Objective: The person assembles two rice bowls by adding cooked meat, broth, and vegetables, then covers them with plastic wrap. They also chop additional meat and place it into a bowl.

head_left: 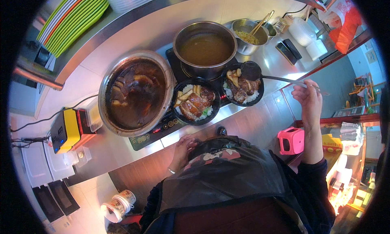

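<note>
My right hand (308,97) is closed round the grey handle of a ladle (280,78). The ladle's dark head tips over the far right edge of a black bowl (226,95) with rice, brown glazed meat and pale slices. Left of it, a second black bowl (178,112) holds rice, sliced meat, pale strips and some green. Low at the counter's front edge, by the dark apron (227,181), my left hand (183,152) has its fingers curled in; whatever they hold, if anything, is hidden.
A wide metal basin (106,88) of dark braise stands left of a pot (177,41) of brown broth. A smaller pot (245,49) with chopsticks, phones (289,51) and white containers (316,49) sit at the right. A yellow-black device (67,130) stands left; a pink stool (291,140) is below.
</note>
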The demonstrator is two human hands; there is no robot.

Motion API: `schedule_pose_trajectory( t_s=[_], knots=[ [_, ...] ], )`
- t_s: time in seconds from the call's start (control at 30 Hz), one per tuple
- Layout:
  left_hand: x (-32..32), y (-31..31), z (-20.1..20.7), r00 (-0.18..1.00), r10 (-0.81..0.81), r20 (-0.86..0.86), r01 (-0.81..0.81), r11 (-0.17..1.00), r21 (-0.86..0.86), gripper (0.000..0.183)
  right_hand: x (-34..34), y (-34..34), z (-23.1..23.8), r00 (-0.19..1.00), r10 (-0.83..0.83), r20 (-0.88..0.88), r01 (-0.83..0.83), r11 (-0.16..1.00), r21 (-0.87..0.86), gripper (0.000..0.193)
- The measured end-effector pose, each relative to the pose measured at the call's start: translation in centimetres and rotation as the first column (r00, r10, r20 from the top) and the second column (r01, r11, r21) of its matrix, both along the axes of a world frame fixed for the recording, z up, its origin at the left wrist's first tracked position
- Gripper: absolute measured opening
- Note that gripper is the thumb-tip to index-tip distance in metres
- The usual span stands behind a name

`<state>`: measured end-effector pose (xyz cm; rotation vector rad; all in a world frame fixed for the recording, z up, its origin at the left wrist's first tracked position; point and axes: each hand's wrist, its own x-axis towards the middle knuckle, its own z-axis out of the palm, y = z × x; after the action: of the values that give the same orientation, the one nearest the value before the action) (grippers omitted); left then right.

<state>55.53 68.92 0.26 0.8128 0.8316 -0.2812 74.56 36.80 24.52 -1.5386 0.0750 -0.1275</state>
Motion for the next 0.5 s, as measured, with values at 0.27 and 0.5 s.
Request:
schedule_pose_trajectory(
  t_s=[0.27, 0.5],
  knots=[
    [0.6, -1.0, -0.6, 0.998, -0.054, 0.039, 0.053, 0.998, 0.044, 0.026, 1.2, -1.9, -2.9, 1.0, 0.0, -0.012, 0.001, 0.999, 0.041, 0.019],
    [0.0, -0.9, -1.1, 0.996, -0.082, -0.029, 0.084, 0.99, 0.109, 0.033, 3.0, -1.0, -5.1, 0.998, 0.001, -0.066, 0.004, 0.996, 0.085, 0.019]
  ],
)
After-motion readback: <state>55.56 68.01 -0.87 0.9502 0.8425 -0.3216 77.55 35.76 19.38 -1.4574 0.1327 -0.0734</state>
